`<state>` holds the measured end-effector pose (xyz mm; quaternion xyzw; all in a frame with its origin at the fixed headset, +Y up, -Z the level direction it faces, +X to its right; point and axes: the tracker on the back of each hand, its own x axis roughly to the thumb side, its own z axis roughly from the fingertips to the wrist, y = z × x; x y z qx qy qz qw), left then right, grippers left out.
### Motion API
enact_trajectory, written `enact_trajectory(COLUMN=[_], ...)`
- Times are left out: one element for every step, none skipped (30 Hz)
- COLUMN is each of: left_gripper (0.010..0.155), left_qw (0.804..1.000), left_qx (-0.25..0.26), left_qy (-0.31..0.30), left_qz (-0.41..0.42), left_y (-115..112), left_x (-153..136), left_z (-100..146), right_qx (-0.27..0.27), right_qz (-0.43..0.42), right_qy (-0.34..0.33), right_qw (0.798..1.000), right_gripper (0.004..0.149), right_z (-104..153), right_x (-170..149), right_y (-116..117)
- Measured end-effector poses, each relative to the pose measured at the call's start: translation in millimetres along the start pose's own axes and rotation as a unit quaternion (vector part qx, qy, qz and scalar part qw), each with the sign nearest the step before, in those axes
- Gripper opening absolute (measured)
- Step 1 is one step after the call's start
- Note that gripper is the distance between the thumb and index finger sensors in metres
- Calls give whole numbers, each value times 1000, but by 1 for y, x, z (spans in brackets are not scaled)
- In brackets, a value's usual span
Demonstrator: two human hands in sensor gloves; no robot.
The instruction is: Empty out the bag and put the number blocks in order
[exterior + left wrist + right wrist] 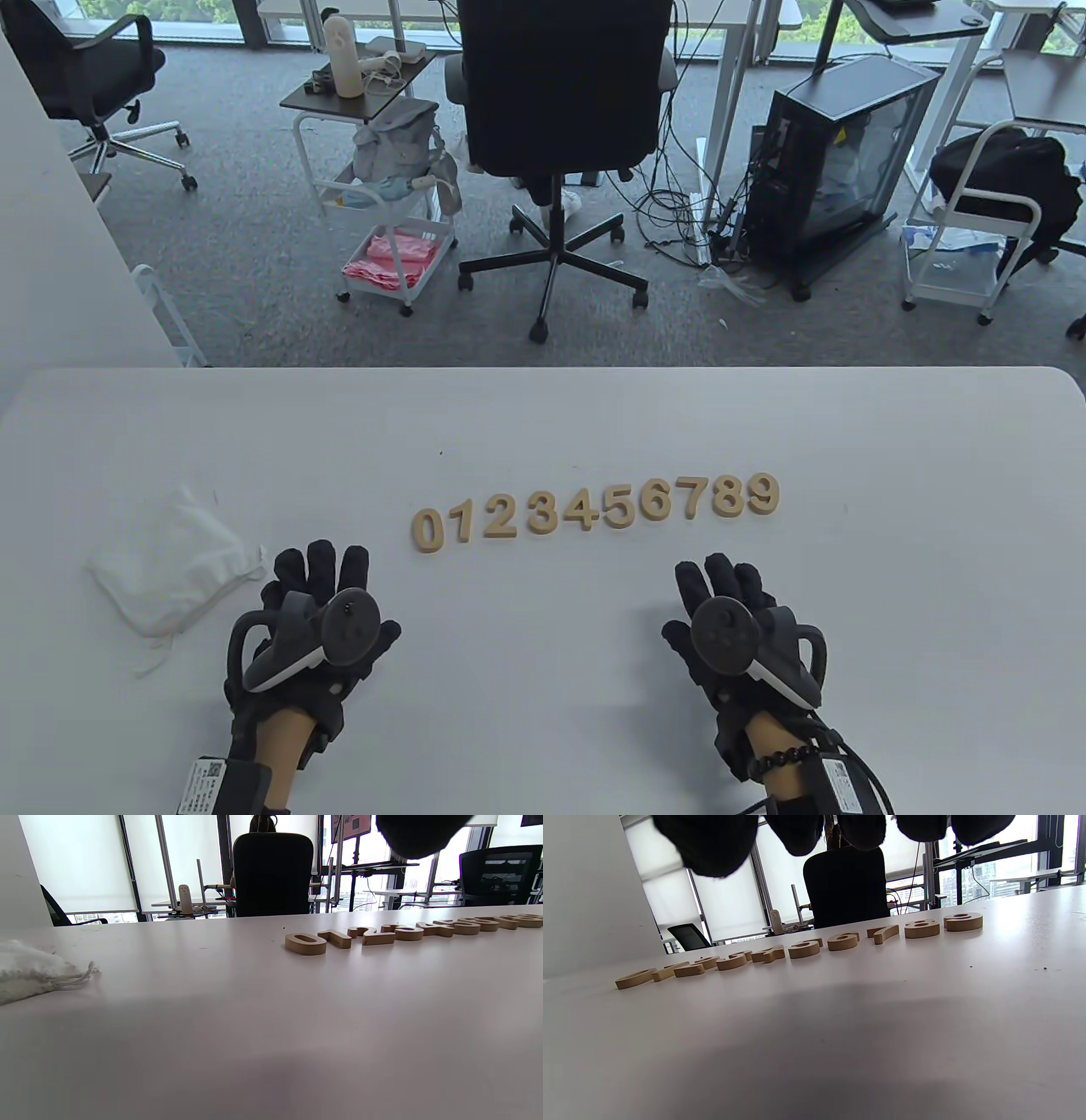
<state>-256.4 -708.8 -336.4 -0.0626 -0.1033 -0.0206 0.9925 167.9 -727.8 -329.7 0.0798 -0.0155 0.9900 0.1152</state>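
**Row laid out, zero to nine: only a check and a tidy remain**

The white surface [543, 679] carries everything that matters here. Toward its left side lies the white drawstring bag [170, 570], flat and slack, with its cord trailing toward the near edge. It looks emptied, though its inside cannot be seen.

Across the middle runs the row of wooden number blocks [596, 509], reading 0 through 9 from left to right. The row climbs slightly away from the person toward the 9 end. Each block lies flat, neighbours close together or just touching, and the order appears correct.

The left hand [316, 613] rests palm down on the surface, near the bag and just short of the 0, with its fingers straight and spread, holding nothing. The right hand [736, 630] lies the same way, below the 7, 8 and 9, its fingers relaxed and empty. Both hands are apart from the blocks.

Judging from this, the sorting is done and the step in hand is a final check. To do it well, read the digits once from the 0 end before moving anything. If the slant matters, nudge single blocks with one straight fingertip from the near side, starting at the 9, so neighbours are not knocked. The blocks look light and would slide easily, so a sweep of the whole hand could scatter them. The 6 and 9 deserve a second look, since either one turned round reads as the other.
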Motion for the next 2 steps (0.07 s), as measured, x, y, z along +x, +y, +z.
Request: enact_trajectory(left_gripper=[91, 91], left_qw=[1000, 1000], left_qx=[1, 3], left_qy=[0, 1], left_qz=[0, 1], left_y=[0, 1], left_x=[0, 0], left_z=[0, 1], right_qx=[0, 0], right_qz=[0, 0], right_qy=[0, 0], right_qw=[1000, 1000], right_gripper=[70, 70], right_z=[0, 0], right_x=[0, 0], right_y=[0, 0])
